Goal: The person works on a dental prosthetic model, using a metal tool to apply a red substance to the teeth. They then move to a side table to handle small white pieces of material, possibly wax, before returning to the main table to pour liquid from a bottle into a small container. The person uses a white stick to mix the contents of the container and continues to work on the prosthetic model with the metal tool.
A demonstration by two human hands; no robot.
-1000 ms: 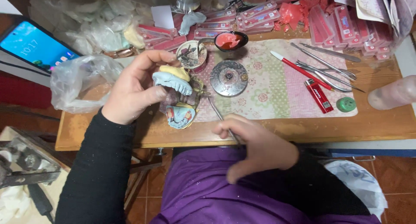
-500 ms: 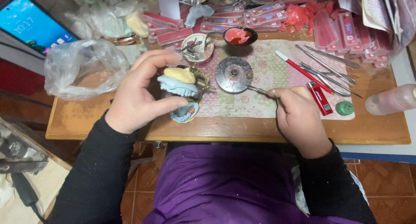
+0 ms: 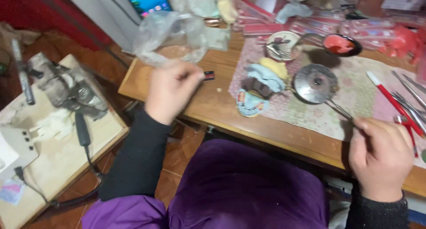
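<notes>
My right hand [image 3: 380, 158] grips a thin metal tool [image 3: 339, 108], tip beside the round metal dish [image 3: 314, 83]. Left of that dish, the blue-and-yellow dental cast [image 3: 264, 80] lies untouched on the wooden table [image 3: 222, 105]; my left hand [image 3: 171, 89] hovers loosely curled, holding nothing.

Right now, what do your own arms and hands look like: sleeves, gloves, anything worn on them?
Both hands are bare: no gloves, and no rings or watch that I can make out. The left hand comes out of a plain black long sleeve. The right hand has a dark knit cuff with faint light flecks. No markings or cables.
</notes>
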